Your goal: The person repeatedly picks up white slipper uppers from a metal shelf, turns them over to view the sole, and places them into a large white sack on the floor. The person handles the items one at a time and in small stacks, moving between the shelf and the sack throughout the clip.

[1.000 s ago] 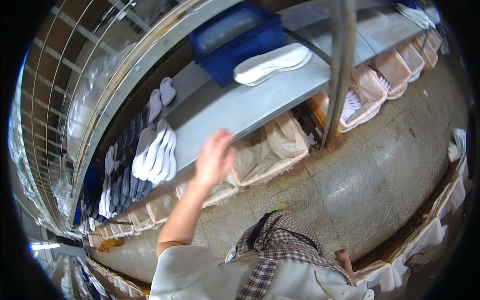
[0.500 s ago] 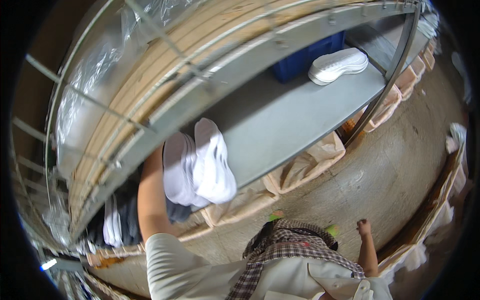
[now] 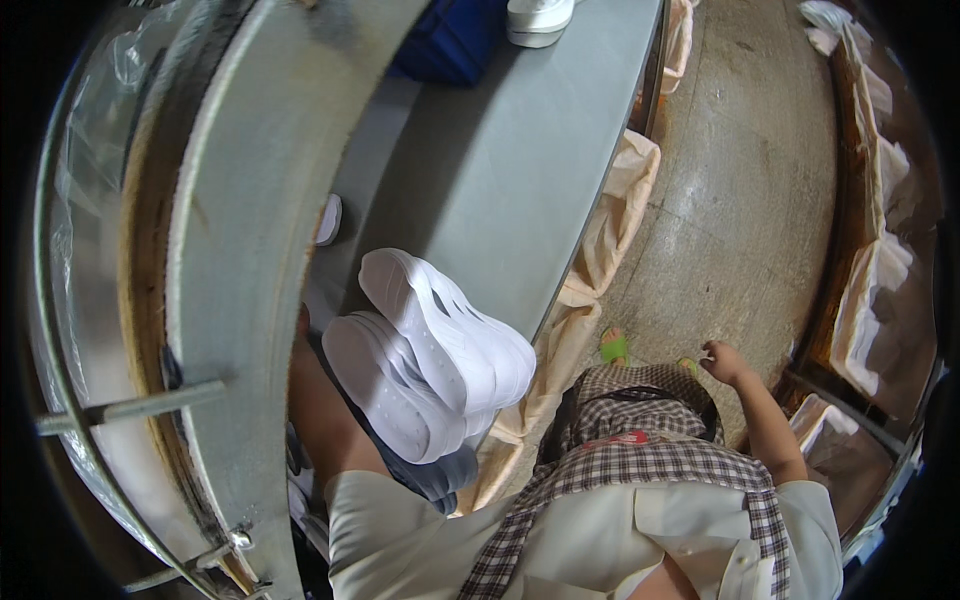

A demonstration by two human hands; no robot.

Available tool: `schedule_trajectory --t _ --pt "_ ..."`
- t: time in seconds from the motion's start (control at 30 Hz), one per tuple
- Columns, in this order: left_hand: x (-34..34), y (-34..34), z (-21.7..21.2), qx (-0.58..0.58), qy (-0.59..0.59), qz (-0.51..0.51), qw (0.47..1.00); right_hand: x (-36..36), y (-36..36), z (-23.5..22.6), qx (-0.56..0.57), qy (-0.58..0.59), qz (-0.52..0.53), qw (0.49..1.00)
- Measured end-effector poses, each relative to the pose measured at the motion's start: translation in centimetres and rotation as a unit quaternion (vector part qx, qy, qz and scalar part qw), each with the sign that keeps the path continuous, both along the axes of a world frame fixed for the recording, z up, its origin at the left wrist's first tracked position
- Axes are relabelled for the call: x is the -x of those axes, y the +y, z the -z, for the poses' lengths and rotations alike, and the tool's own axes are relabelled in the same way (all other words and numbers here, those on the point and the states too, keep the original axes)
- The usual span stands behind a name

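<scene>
Two leaning stacks of white moulded shoe soles (image 3: 450,340) stand on the grey metal shelf (image 3: 500,150), at its near left end. My left forearm (image 3: 335,420) reaches in beside them, under the shelf's upper beam. The left hand is hidden behind that beam, so its fingers and anything in them do not show. Dark grey soles (image 3: 440,475) lie below the white ones, close to my left arm. My right hand (image 3: 722,362) hangs over the aisle on the right, fingers loosely bent and a little apart, with nothing visible in it.
Farther along the shelf are a dark blue bin (image 3: 455,40) and another white sole (image 3: 540,20). Cloth-lined baskets (image 3: 610,210) line the shelf's lower edge. Across the aisle stand more lined bins (image 3: 875,300). The wide metal beam (image 3: 250,200) rises close on my left.
My view has turned and come closer to the stacks and the beam. The far sole has shifted toward the top edge. My left arm remains behind the beam; the right hand still hangs free.
</scene>
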State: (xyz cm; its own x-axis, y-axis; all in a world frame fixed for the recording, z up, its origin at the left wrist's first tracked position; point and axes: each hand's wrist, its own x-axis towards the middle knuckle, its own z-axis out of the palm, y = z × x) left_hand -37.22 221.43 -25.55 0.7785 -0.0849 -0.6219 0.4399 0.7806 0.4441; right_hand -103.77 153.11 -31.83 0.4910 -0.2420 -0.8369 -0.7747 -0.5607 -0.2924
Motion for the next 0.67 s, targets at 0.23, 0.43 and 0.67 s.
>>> schedule_trajectory --t 0.23,0.43,0.67 --pt "-1.3 -18.8 0.1 -0.472 -0.056 0.070 0.877 5.6 1.2 -1.5 -0.004 0.068 0.065 0.996" --pt "-1.0 -29.4 -3.8 -0.362 0.004 -0.075 0.929 9.4 2.3 -4.5 0.016 0.021 0.161 0.987" --pt "9.2 -29.9 -13.9 -0.127 -0.056 0.064 0.988 11.8 1.0 -3.0 -0.054 -0.119 0.208 0.969"
